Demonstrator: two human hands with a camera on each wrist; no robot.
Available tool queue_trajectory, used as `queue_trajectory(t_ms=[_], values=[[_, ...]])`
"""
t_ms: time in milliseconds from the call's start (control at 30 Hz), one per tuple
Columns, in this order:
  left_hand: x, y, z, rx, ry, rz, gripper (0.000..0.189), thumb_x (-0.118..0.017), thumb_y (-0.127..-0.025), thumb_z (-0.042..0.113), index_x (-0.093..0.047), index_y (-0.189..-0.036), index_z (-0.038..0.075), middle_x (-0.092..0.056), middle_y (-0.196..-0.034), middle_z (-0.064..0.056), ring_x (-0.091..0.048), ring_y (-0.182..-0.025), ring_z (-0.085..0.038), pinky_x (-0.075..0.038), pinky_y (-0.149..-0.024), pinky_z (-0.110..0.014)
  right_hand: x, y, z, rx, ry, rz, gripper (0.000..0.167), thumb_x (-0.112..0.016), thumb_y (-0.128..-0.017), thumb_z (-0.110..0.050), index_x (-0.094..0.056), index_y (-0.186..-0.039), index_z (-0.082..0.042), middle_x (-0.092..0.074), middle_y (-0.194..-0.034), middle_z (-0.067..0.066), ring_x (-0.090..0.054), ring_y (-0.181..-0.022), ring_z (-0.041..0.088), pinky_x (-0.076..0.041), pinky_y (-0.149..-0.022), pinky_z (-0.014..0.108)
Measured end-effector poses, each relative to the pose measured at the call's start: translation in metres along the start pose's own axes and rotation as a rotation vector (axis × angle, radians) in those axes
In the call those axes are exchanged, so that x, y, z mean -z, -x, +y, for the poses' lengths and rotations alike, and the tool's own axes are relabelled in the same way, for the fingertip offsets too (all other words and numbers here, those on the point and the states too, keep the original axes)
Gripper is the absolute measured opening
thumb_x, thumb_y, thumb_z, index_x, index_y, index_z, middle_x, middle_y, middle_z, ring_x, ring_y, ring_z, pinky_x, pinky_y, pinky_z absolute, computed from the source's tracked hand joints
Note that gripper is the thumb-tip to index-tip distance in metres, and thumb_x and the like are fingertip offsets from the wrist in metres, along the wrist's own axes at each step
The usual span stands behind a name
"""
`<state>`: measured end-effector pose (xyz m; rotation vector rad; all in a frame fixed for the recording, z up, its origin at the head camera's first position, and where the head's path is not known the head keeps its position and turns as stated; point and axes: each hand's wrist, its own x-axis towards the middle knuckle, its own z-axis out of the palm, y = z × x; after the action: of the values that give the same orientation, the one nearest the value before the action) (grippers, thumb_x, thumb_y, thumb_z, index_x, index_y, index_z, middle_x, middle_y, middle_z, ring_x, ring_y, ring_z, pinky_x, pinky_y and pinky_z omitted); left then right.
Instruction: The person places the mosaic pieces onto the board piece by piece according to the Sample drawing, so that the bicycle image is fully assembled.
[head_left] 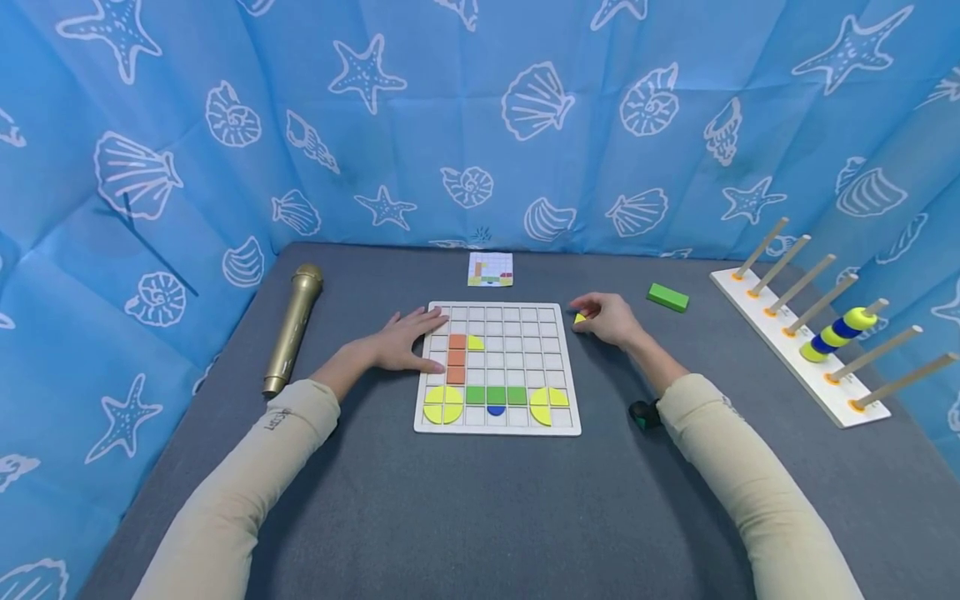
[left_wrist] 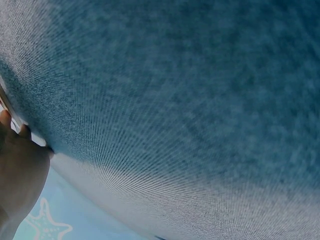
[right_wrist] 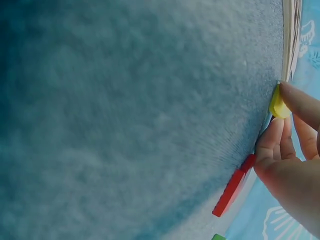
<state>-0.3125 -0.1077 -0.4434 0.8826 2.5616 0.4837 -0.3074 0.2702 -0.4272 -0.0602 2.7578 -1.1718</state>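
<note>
A white gridded board (head_left: 536,333) lies on the grey table. Fingers spread, my left hand (head_left: 397,340) rests on its left edge. Just beyond the right edge, my right hand (head_left: 609,320) pinches a yellow quarter-circle piece (right_wrist: 279,104) between thumb and fingers. On the board, orange squares (head_left: 456,357) form a column with a yellow quarter-circle (head_left: 475,342) beside the top one. Along the lower rows are a full yellow circle (head_left: 452,411), green squares (head_left: 496,395), a blue half-circle (head_left: 496,410) and three yellow quarters (head_left: 542,415). Red pieces (right_wrist: 231,192) lie near my right hand, hidden in the head view.
A pattern card (head_left: 491,269) lies behind the board. To the left is a gold microphone (head_left: 292,329). A green block (head_left: 667,297) sits at the back right, near a white peg stand (head_left: 778,325) bearing yellow and blue rings (head_left: 832,333).
</note>
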Motion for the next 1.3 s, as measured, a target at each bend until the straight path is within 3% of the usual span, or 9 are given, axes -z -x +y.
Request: queue_trajectory(t_ms=[133, 333, 733, 933, 1300], values=[[0.001, 0.0, 0.001, 0.002, -0.006, -0.003, 0.096, -0.063, -0.083, 0.061, -0.016, -0.155, 0.018, -0.006, -0.159, -0.005, 0.001, -0.144, -0.027, 0.004, -0.111, -0.055, 0.002, 0.002, 0.0, -0.023, 0.005, 0.015, 0.031, -0.069, -0.088, -0.006, -0.063, -0.117, 0.001, -0.057, -0.094, 0.013, -0.054, -0.08, 0.024, -0.044, -0.063, 0.032], [0.002, 0.001, 0.004, 0.004, -0.008, -0.013, 0.096, -0.063, -0.083, 0.061, -0.015, -0.155, 0.018, -0.005, -0.159, -0.005, 0.002, -0.144, -0.026, 0.004, -0.111, -0.054, 0.009, 0.009, -0.003, -0.071, -0.01, 0.027, 0.03, -0.07, -0.089, -0.02, -0.067, -0.114, -0.003, -0.066, -0.095, 0.013, -0.062, -0.08, 0.023, -0.05, -0.064, 0.03], [0.005, 0.002, 0.004, -0.004, 0.002, -0.011, 0.097, -0.063, -0.082, 0.061, -0.015, -0.155, 0.018, -0.006, -0.159, -0.005, 0.001, -0.144, -0.027, 0.004, -0.111, -0.054, 0.022, 0.04, -0.012, -0.133, -0.234, -0.116, 0.033, -0.064, -0.094, -0.015, -0.06, -0.122, 0.002, -0.066, -0.108, 0.019, -0.065, -0.09, 0.024, -0.054, -0.08, 0.038], [0.007, 0.003, 0.005, -0.002, 0.006, -0.016, 0.096, -0.063, -0.083, 0.06, -0.016, -0.155, 0.017, -0.006, -0.159, -0.005, 0.001, -0.144, -0.027, 0.004, -0.111, -0.054, 0.02, 0.059, -0.018, -0.145, -0.287, -0.198, 0.033, -0.06, -0.095, -0.011, -0.058, -0.124, 0.005, -0.065, -0.113, 0.019, -0.065, -0.094, 0.021, -0.052, -0.085, 0.038], [0.004, 0.002, 0.002, 0.002, 0.011, -0.019, 0.097, -0.063, -0.083, 0.061, -0.015, -0.155, 0.018, -0.006, -0.159, -0.006, 0.001, -0.144, -0.027, 0.005, -0.111, -0.054, 0.011, 0.085, -0.02, -0.148, -0.313, -0.254, 0.037, -0.067, -0.091, -0.013, -0.059, -0.122, 0.007, -0.067, -0.107, 0.017, -0.066, -0.089, 0.026, -0.053, -0.081, 0.035]])
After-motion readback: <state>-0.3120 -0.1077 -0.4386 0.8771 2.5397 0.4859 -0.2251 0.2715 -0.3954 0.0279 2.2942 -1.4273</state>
